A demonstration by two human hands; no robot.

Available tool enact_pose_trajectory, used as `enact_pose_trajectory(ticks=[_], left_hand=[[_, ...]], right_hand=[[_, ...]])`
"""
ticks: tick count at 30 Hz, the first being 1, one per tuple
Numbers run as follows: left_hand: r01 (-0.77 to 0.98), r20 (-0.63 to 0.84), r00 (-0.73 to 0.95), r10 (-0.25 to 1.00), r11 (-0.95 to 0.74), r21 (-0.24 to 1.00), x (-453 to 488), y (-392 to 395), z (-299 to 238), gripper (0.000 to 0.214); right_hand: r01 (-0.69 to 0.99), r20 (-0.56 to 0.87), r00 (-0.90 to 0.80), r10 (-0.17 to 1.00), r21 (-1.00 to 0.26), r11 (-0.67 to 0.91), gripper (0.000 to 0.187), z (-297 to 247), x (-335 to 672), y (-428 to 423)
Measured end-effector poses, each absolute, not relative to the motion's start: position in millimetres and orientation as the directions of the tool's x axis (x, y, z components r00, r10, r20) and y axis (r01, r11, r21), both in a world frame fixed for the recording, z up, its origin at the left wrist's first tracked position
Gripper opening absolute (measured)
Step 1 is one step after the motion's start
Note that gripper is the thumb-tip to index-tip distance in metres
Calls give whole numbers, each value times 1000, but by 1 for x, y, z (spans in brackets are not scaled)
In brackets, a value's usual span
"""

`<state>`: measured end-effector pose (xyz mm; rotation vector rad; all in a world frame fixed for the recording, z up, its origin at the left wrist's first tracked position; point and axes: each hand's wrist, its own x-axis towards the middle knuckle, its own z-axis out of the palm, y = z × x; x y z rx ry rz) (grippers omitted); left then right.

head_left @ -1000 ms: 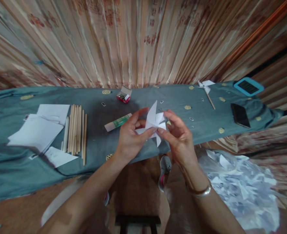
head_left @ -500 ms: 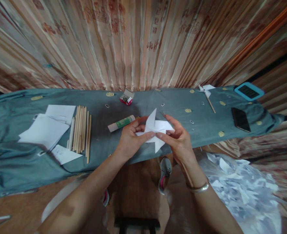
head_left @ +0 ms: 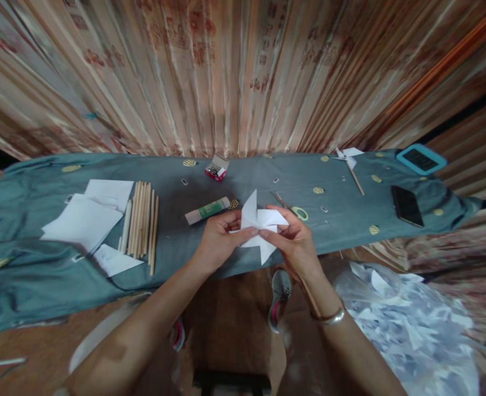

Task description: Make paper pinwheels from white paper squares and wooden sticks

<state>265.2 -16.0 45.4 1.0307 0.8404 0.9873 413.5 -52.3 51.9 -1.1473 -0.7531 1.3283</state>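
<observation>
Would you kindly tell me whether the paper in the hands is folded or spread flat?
Folded: the white paper has pointed blades forming a pinwheel shape, held between the left hand and the right hand.

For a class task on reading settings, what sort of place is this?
Probably a makeshift craft corner: wooden sticks and a stick-mounted paper pinwheel lie on a cloth-covered table.

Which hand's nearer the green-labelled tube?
Left. Left hand is just below the green-labelled tube in view; right hand is farther, gripping the right side of the paper pinwheel.
</observation>
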Motion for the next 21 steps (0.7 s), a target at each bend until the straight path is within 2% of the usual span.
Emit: enact_pose_trajectory(ticks=[6, 15, 21], left_hand=[[-217, -132, 309, 942, 205, 954, 264, -16, 44, 28], [-177, -77, 313, 946, 138, 974, 264, -15, 43, 22], [-164, -70, 291, 954, 122, 979, 264, -14, 42, 19]], right_hand=[[-322, -176, 167, 970, -940, -115, 53, 50, 413, -53], [-265, -150, 189, 971, -959, -97, 51, 44, 414, -54], [-286, -167, 184, 969, -952, -110, 52, 45, 414, -52]])
